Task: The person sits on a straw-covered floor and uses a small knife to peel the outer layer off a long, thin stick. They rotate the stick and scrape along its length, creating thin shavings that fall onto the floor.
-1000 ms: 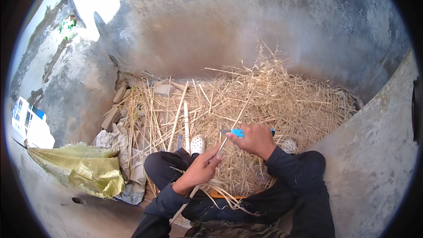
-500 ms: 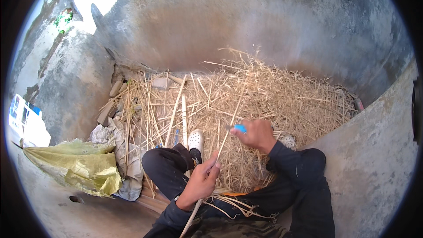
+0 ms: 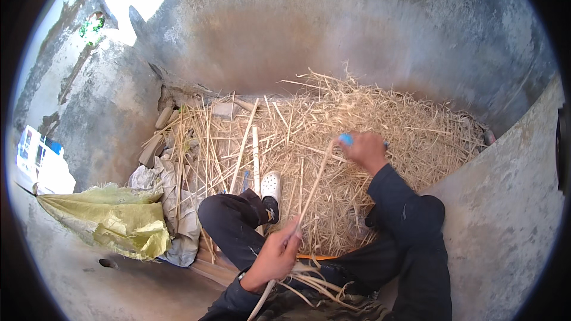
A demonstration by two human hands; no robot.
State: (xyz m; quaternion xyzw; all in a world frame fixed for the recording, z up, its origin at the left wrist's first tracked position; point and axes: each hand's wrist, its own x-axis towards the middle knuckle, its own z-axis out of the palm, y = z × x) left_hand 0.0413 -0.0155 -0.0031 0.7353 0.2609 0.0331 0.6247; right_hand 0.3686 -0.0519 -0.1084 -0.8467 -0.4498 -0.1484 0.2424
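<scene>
My left hand (image 3: 275, 255) is closed around a long, thin pale bamboo strip (image 3: 316, 187). The strip slants from my lap up and away to the right, and its lower end passes out below my wrist. Farther off, my right hand (image 3: 366, 150) grips a blue-handled knife (image 3: 346, 139) close to the strip's far end. Motion smears the blade, so whether it touches the strip I cannot tell. Several loose, thin peeled strips (image 3: 318, 285) lie across my lap beside the left hand.
Shavings (image 3: 404, 137) are heaped over the floor against the concrete wall (image 3: 333, 24). Longer bamboo pieces (image 3: 256, 154) lie left of the heap, past my white clog (image 3: 271, 185). A yellow-green woven sack (image 3: 107, 217) hangs at the left. A low concrete wall (image 3: 499, 214) rises on the right.
My right hand with the knife has moved up and away along the strip, toward its far end. The left hand keeps its hold in nearly the same place.
</scene>
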